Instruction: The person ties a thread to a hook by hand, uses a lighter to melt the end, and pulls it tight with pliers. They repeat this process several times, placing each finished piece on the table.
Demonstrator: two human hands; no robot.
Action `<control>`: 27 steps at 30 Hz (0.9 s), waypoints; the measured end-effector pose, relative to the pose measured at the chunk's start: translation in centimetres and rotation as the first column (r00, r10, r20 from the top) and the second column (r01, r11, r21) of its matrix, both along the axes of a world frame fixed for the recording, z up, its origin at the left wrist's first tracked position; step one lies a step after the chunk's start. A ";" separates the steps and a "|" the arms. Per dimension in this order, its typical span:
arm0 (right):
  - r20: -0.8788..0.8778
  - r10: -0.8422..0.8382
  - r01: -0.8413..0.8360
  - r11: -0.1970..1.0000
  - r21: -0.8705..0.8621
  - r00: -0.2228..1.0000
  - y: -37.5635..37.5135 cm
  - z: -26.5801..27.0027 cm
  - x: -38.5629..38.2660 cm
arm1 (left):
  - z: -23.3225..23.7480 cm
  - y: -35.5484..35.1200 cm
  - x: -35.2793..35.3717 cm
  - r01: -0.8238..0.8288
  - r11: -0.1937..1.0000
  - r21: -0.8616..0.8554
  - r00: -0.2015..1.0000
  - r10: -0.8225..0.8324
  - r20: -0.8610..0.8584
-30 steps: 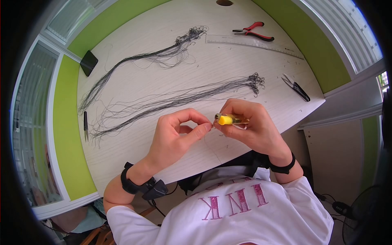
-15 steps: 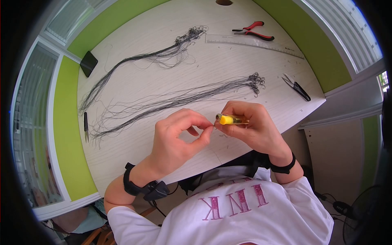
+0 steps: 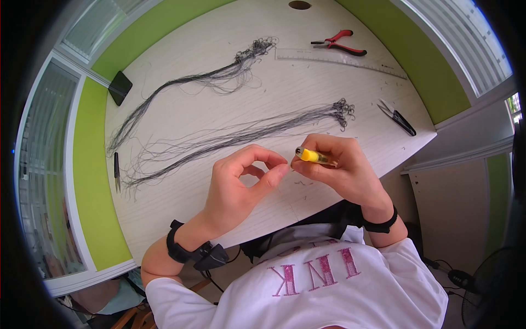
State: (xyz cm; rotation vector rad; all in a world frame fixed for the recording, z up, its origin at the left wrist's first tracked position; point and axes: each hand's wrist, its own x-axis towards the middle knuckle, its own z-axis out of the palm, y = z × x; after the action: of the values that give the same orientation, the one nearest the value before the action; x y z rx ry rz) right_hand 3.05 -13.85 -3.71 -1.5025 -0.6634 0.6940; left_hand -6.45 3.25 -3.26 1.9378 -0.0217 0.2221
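Observation:
My right hand [image 3: 345,167] is wrapped round a yellow lighter [image 3: 314,156], its metal end pointing left. Close beside it, my left hand [image 3: 244,181] has thumb and forefinger pinched together near the right fingertips; whatever they hold is too small to make out. Beyond my hands lies a long bundle of dark threads [image 3: 235,134] with curled hook-like ends at its right. Farther back, a second bundle [image 3: 175,83] curves across the table, its curled ends at the upper middle.
The pale table [image 3: 296,109] also bears red-handled pliers [image 3: 348,50], a clear ruler [image 3: 339,59], black snips [image 3: 402,120] at right, another pair [image 3: 116,167] at left and a dark flat object [image 3: 120,88]. Small dark scraps lie about. Green panels [image 3: 433,77] border the table.
My right hand and the lighter have shifted slightly to the right. My left hand has moved a little, its thumb and forefinger now closer to the right fingertips.

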 end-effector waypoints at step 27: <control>0.494 -0.363 0.520 0.824 -0.226 0.790 -3.9 -1.5 7.4 | 1.6 17.6 -7.4 -0.452 0.892 0.023 0.783 0.409 -0.468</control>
State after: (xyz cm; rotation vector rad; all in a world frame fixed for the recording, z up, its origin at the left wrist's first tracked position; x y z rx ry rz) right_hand 10.43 -17.73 -5.24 -2.0941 -0.4842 0.0958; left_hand -13.88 20.89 -1.66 1.8361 0.7500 0.0532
